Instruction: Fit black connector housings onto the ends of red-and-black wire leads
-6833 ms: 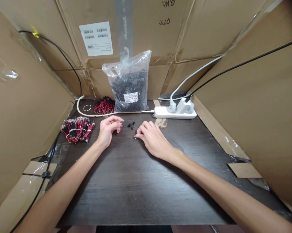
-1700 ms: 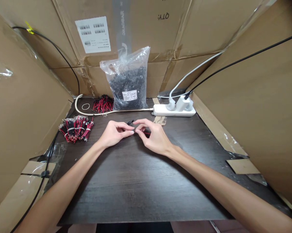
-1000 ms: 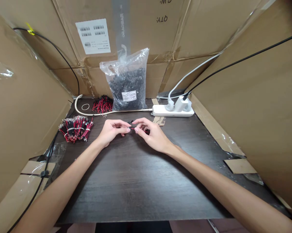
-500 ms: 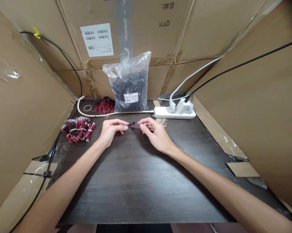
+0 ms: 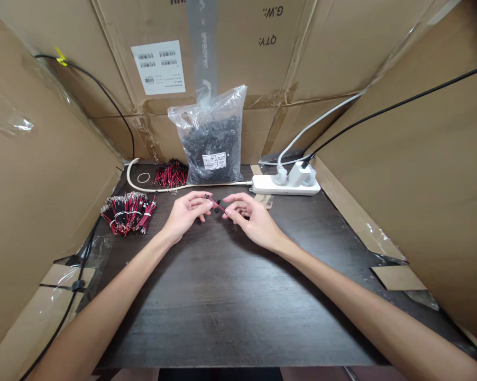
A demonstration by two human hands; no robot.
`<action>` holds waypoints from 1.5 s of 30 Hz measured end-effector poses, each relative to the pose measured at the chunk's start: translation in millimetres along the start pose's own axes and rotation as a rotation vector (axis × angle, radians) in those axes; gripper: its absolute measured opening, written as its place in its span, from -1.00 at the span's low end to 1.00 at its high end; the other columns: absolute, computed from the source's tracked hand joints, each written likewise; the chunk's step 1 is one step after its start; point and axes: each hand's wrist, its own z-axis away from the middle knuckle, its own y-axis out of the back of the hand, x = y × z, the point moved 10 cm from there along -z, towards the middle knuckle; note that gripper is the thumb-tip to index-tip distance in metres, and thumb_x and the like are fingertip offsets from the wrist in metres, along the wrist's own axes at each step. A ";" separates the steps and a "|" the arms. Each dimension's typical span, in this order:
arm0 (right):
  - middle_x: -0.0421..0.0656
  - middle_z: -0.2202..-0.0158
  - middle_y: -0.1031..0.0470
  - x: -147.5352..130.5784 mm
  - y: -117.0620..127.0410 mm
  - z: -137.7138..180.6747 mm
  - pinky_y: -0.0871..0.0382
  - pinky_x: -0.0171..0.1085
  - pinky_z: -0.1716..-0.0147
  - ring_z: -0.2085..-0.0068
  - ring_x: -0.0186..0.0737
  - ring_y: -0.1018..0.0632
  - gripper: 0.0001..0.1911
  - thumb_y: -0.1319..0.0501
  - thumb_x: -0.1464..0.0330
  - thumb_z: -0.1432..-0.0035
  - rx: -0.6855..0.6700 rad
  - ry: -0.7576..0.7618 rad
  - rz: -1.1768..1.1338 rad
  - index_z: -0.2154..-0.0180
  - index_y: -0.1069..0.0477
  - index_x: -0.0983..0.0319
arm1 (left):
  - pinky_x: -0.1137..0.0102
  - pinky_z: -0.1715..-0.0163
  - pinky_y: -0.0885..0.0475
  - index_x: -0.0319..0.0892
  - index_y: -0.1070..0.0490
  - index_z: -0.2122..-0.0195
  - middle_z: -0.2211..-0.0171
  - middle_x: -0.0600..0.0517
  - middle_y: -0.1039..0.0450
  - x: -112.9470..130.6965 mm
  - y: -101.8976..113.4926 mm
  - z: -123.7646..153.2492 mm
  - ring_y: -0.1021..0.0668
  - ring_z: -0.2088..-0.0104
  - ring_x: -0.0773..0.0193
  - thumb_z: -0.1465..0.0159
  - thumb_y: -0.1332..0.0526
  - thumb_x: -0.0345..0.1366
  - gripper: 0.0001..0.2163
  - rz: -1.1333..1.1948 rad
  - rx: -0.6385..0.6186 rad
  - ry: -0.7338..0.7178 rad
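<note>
A short red-and-black wire lead (image 5: 218, 205) stretches at a slant between my two hands. Its dark connector end lies at the thumb and fingertips of my left hand (image 5: 186, 214), which is closed on it. Thumb and fingers of my right hand (image 5: 256, 219) pinch the other end, whose tip is hidden. A few small black pieces (image 5: 218, 209) lie on the table behind and below the lead, partly covered by the fingers.
Tied bundles of red-and-black leads (image 5: 127, 212) lie at the left, with a loose pile of leads (image 5: 172, 173) behind them. A clear bag of black parts (image 5: 212, 143) leans on the cardboard wall. A white power strip (image 5: 266, 184) stands at the back right.
The lead has turned from nearly level to a slant, its connector end now higher at my left fingers. My right hand has shifted slightly left, closer to the left.
</note>
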 end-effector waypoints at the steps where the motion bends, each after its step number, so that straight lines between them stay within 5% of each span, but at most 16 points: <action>1: -0.13 0.36 -0.55 0.6 0.4 -0.2 -0.37 -0.25 0.34 0.28 -0.19 -0.58 -0.68 -0.22 0.21 -0.23 0.005 -0.002 -0.011 0.05 -0.33 0.24 | 0.46 0.52 -0.38 -0.28 -0.51 0.18 0.31 -0.11 -0.59 0.0 -3.2 0.5 -0.54 0.40 0.28 -0.02 -0.44 -0.14 -0.59 -0.036 -0.029 -0.002; 10: -0.12 0.35 -0.60 -2.8 -11.0 3.7 -0.35 -0.25 0.40 0.47 -0.29 -0.45 -0.63 -0.16 0.17 -0.27 -0.112 -0.059 0.082 -0.01 -0.30 0.24 | 0.46 0.53 -0.37 -0.24 -0.49 0.42 0.38 -0.05 -0.55 3.2 -13.7 4.2 -0.51 0.44 0.31 -0.04 -0.40 -0.07 -0.69 -0.132 -0.072 -0.026; 15: -0.18 0.42 -0.55 -2.5 -12.2 3.8 -0.33 -0.26 0.37 0.48 -0.29 -0.41 -0.65 -0.08 0.22 -0.31 -0.134 -0.065 0.127 -0.06 -0.27 0.25 | 0.47 0.60 -0.36 -0.26 -0.47 0.33 0.45 -0.04 -0.51 32.2 21.7 -6.5 -0.52 0.49 0.29 -0.08 -0.35 -0.16 -0.74 -0.114 0.103 -0.079; 20: -0.20 0.46 -0.51 -1.7 -12.4 3.6 -0.30 -0.26 0.35 0.44 -0.27 -0.41 -0.68 -0.06 0.26 -0.30 -0.153 -0.049 0.159 -0.03 -0.29 0.25 | 0.39 0.46 -0.41 -0.25 -0.54 0.23 0.46 -0.05 -0.52 82.8 78.5 -37.0 -0.52 0.45 0.24 -0.17 -0.22 -0.28 -0.79 -0.642 0.386 -0.182; 23: -0.22 0.47 -0.48 -2.2 -12.0 3.6 -0.30 -0.26 0.34 0.42 -0.26 -0.42 -0.71 -0.05 0.28 -0.30 -0.156 -0.033 0.169 0.00 -0.31 0.25 | 0.28 0.17 -0.43 -0.21 -0.57 0.22 0.32 -0.10 -0.58 102.2 82.1 -50.5 -0.56 0.26 0.11 -0.18 -0.21 -0.28 -0.79 -1.106 0.413 -0.185; 27: -0.22 0.48 -0.48 -3.8 -12.4 3.6 -0.29 -0.25 0.32 0.43 -0.27 -0.43 -0.74 -0.04 0.29 -0.31 -0.163 -0.017 0.201 0.03 -0.33 0.24 | 0.25 0.12 -0.40 -0.20 -0.58 0.22 0.26 -0.15 -0.59 117.7 87.7 -32.1 -0.56 0.19 0.04 -0.30 -0.05 -0.21 -0.69 -1.317 0.546 -0.109; 37: -0.20 0.47 -0.47 -2.8 -13.7 2.2 -0.30 -0.26 0.34 0.42 -0.26 -0.47 -0.77 -0.03 0.32 -0.32 -0.171 -0.016 0.227 0.13 -0.41 0.25 | 0.11 0.27 -0.45 -0.13 -0.49 0.53 0.48 -0.16 -0.50 87.7 101.2 21.0 -0.57 0.37 -0.09 -0.11 -0.26 -0.18 -0.83 -1.528 0.335 0.133; 41: -0.20 0.47 -0.48 -4.0 -13.6 1.6 -0.30 -0.27 0.34 0.42 -0.26 -0.47 -0.76 -0.03 0.31 -0.32 -0.171 -0.003 0.246 0.15 -0.43 0.25 | 0.09 0.30 -0.45 -0.15 -0.51 0.45 0.45 -0.18 -0.52 95.6 93.3 34.2 -0.58 0.36 -0.13 -0.13 -0.24 -0.22 -0.86 -1.601 0.388 0.107; 45: -0.20 0.48 -0.49 -4.7 -13.9 1.4 -0.29 -0.28 0.37 0.44 -0.26 -0.46 -0.76 -0.04 0.32 -0.33 -0.173 -0.007 0.270 0.15 -0.44 0.25 | 0.10 0.31 -0.46 -0.21 -0.53 0.35 0.32 -0.28 -0.55 87.3 89.9 41.5 -0.60 0.25 -0.22 -0.18 -0.21 -0.20 -0.80 -1.778 0.360 0.253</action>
